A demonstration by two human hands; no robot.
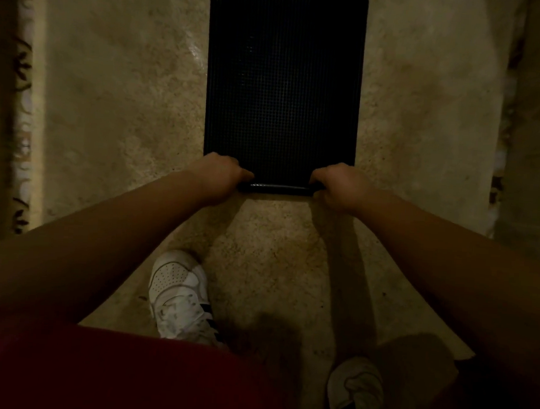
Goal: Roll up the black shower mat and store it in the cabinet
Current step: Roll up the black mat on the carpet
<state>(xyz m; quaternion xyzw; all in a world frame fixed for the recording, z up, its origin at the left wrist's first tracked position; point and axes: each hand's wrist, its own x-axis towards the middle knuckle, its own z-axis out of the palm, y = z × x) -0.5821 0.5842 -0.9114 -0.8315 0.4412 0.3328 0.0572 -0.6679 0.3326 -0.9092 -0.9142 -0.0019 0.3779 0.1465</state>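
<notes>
The black shower mat (284,78) lies flat on a beige stone floor, running away from me to the top of the view. Its surface shows a fine grid texture. The near edge is curled into a thin glossy roll (277,188). My left hand (223,177) grips the left end of that roll, fingers wrapped over it. My right hand (336,186) grips the right end the same way. Both arms reach down and forward. The cabinet is not in view.
My two white sneakers with black stripes (177,296) (356,396) stand on the floor (116,106) behind the mat. A patterned tile strip (24,94) lines the left wall. A darker wall edge (507,124) stands at the right. The light is dim.
</notes>
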